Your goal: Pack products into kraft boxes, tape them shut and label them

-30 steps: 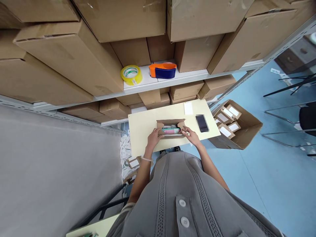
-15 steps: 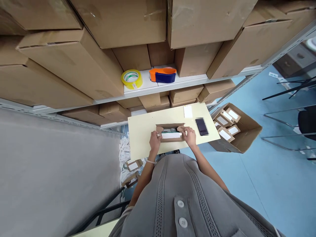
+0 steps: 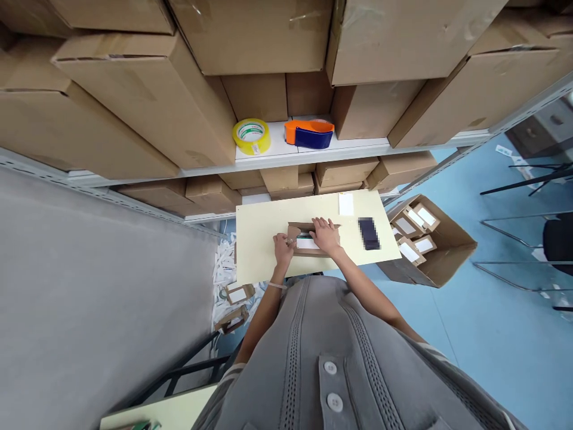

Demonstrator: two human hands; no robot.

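A small brown cardboard box [image 3: 292,232] lies with its top open on the pale yellow board. Inside it rests an item with a white front [image 3: 306,243] and a greenish upper edge. My left hand [image 3: 283,251] has its fingers closed on the left end of this box, by a side flap. My right hand [image 3: 326,236] lies across the right part of the box, fingers stretched out and palm down, covering that end and part of the contents.
On the pale yellow board [image 3: 264,221] lie a white card [image 3: 346,203] and a blurred dark phone [image 3: 369,233]. A large carton [image 3: 452,248] holding several small boxes stands at right. Yellow tape [image 3: 251,137] and an orange-blue tape dispenser [image 3: 310,134] sit on the shelf among cartons.
My right hand has moved from the box's right end onto its top, and its fingers have straightened. My left hand stays at the left end. The whole view has shifted slightly.
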